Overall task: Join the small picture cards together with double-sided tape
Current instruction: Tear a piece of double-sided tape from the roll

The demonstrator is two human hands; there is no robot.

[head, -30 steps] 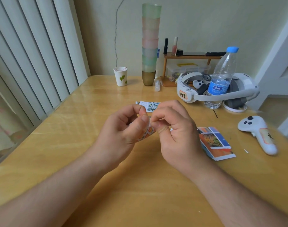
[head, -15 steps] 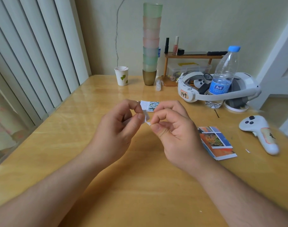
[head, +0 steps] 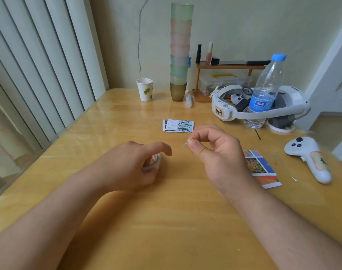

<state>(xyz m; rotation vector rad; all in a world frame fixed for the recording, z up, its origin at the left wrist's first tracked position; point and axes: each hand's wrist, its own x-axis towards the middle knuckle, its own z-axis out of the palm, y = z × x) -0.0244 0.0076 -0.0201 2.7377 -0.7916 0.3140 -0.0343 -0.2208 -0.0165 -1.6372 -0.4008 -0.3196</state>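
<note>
A small, pale piece of double-sided tape (head: pixel 185 144) is pinched between the thumb and forefinger of the right hand (head: pixel 215 152), held above the wooden table (head: pixel 166 221) near its centre; the remaining fingers of that hand are curled loosely. The left hand (head: pixel 135 164) is lowered to the table surface with its fingers curled around the tape roll (head: pixel 153 162), a whitish ring with an orange-printed core, only part of which shows beneath the fingers. The two hands are apart. A small stack of picture cards (head: pixel 178 125), printed with text and a blue-green pattern, lies flat on the table beyond the hands, touched by neither. A second group of picture cards (head: pixel 260 168), in orange, blue and green, lies to the right, partly hidden behind the right wrist. Farther right rests a white handheld controller (head: pixel 310 158), with a tiny white paper scrap (head: pixel 294 179) just beside it. Toward the far edge of the table stand a paper cup (head: pixel 145 92) with a green leaf print, a tall stack of tinted cups (head: pixel 179 49) and a clear water bottle (head: pixel 265 92) with a blue cap, the bottle standing within the band of a white headset (head: pixel 263 108) labelled 149. A small wooden shelf (head: pixel 230 65) against the wall carries cosmetic bottles, with a clear plastic box beneath it. Vertical blinds (head: pixel 39 65) hang at the left.
</note>
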